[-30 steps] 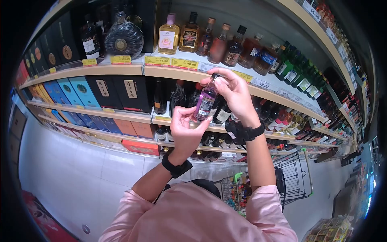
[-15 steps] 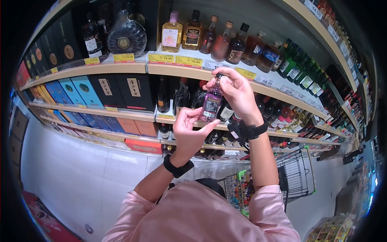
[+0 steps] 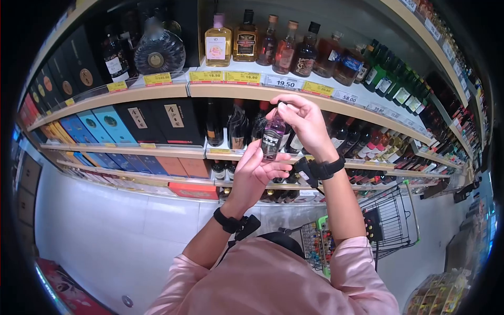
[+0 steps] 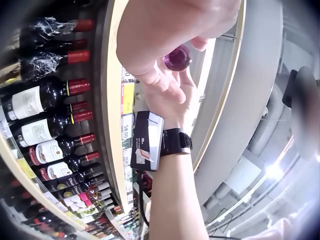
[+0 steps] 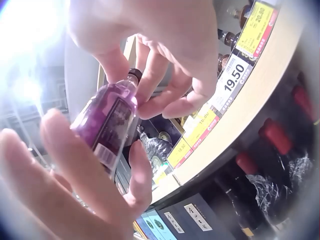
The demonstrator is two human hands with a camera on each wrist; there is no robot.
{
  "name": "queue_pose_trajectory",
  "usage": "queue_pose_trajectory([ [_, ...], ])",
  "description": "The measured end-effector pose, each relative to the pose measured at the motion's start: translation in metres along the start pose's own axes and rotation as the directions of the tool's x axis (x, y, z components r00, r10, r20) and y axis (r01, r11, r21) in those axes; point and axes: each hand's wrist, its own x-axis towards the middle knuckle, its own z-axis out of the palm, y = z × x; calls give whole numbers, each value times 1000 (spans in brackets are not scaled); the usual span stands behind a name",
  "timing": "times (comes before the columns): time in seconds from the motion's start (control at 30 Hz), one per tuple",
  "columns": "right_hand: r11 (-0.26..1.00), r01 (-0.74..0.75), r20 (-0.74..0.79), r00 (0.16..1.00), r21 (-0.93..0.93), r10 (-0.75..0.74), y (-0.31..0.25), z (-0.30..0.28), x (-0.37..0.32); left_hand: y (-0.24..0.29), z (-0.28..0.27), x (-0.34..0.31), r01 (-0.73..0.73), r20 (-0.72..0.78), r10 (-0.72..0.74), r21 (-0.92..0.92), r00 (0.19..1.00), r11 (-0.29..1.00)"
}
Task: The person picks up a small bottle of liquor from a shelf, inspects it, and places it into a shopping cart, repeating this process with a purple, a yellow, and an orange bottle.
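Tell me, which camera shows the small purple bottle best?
The right wrist view: the purple bottle is close up, with its dark cap and label plain. The head view shows it small; the left wrist view shows only its round end.

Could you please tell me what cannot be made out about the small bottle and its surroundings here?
- Head view: the purple bottle's cap is hidden by the right hand; its label print is too small.
- Left wrist view: only the bottle's base shows; the left hand covers the rest.
- Right wrist view: the label is blurred, its lower part behind the left hand's fingers.
- Head view: the cart's contents are too small to name.
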Motion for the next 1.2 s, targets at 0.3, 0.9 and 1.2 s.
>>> queue_pose_trajectory([
  [0.3, 1000, -4, -16, 1000, 26, 5, -2, -24, -13, -29, 10, 8, -72, -131, 99, 198, 986, 978],
  [0.9, 999, 39, -220, 975, 3, -37, -11, -164, -142, -155, 65, 32, 448, 61, -444, -142, 894, 883],
  [1.2, 991, -132, -410, 905, -21, 112, 23, -215, -261, -230, 69, 21, 566, -151, -550, 94, 822, 819],
])
